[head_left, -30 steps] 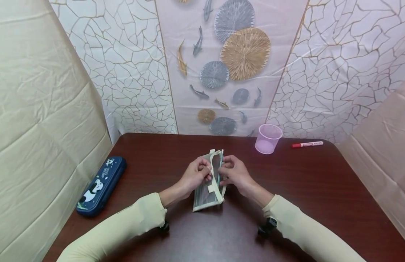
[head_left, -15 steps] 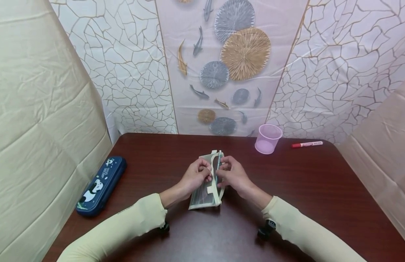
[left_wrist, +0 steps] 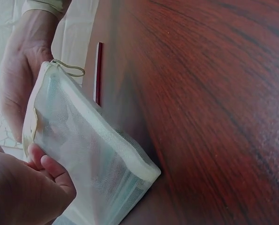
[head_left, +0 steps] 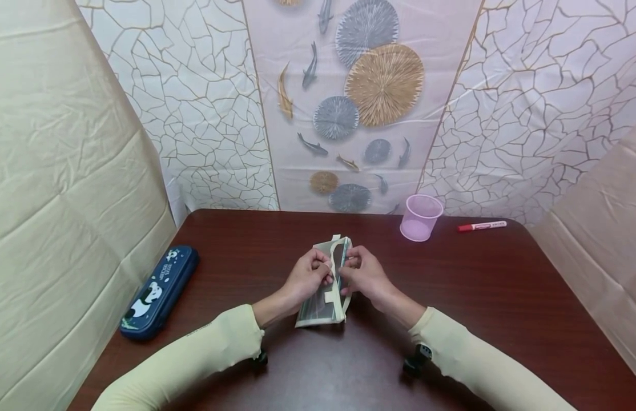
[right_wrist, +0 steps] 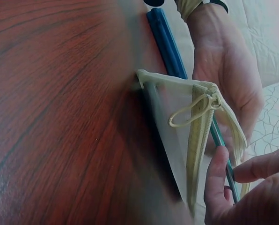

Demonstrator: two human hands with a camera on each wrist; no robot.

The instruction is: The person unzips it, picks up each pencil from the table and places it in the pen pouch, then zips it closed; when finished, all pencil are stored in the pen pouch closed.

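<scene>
A mesh zip pouch (head_left: pixel 318 308) with cream trim stands tilted on the table between both hands, its zipped mouth spread apart. My left hand (head_left: pixel 306 275) pinches one edge of the mouth with thumb and finger. My right hand (head_left: pixel 368 276) pinches a slim teal stick (right_wrist: pixel 218 133), shaped like a pen or pencil, at the opening; part of it lies behind the cream zip edge (right_wrist: pixel 199 136). From the zip's end hangs a looped pull cord (right_wrist: pixel 181 124). Teal streaks (left_wrist: pixel 112 185) show through the mesh in the left wrist view.
On the dark wood table (head_left: pixel 467 319), a navy pencil case (head_left: pixel 159 291) with a panda print lies at the left. A pink cup (head_left: pixel 422 218) stands at the back right, with a red-capped marker (head_left: pixel 481 226) beside it. Fabric walls enclose the table.
The pouch's near end has swung slightly left. My right hand and the teal stick have shifted a little left with it, while the left hand has hardly moved.
</scene>
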